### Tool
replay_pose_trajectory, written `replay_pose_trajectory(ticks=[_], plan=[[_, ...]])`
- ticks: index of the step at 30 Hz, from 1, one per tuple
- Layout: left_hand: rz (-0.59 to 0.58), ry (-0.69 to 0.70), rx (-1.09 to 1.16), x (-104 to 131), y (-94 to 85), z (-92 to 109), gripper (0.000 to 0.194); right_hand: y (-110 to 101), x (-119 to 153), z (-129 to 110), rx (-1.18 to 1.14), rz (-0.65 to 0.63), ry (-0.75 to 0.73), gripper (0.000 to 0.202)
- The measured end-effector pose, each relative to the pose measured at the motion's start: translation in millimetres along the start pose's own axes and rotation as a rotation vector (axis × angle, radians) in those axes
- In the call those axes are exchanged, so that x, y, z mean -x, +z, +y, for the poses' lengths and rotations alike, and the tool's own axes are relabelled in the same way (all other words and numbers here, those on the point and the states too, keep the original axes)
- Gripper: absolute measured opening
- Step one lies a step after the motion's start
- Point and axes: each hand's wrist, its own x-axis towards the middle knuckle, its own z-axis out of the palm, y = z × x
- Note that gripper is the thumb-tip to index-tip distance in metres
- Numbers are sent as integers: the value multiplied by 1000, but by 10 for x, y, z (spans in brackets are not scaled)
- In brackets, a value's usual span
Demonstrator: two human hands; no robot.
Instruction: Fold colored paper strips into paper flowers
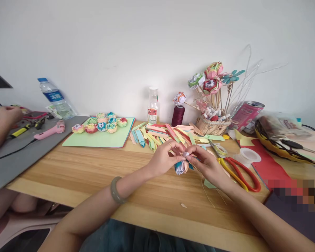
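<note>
My left hand (166, 156) and my right hand (203, 161) meet over the wooden table, fingertips pinched together. Between them is a folded paper flower (182, 168) with white, peach and blue petals. Both hands grip its upper part, where a small pale piece shows at the fingertips. Thin strings (208, 196) trail onto the table below my right hand. Just behind my hands lies a pile of folded paper strips (157, 134) in many colours. Scissors with red and yellow handles (241, 175) rest to the right of my right hand.
Finished paper flowers (102, 124) sit on green paper sheets (91, 140) at the left. Behind stand a clear bottle (153, 105), a purple thread spool (178, 116) and a flower basket (212, 126). A white spool (249, 155) lies right. At far left is another person's hand (10, 114).
</note>
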Motion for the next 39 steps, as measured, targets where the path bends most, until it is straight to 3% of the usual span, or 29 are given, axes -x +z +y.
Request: replay_pose_trajectory(ticks=[9, 28, 39], plan=[[-7, 18, -45, 11, 0, -28, 15, 14, -2, 46, -6, -4, -3, 17], [-16, -81, -54, 16, 20, -40, 17, 23, 8, 105, 0, -29, 30, 17], [6, -82, -85, 18, 32, -3, 13, 35, 8, 69, -57, -26, 105, 19]])
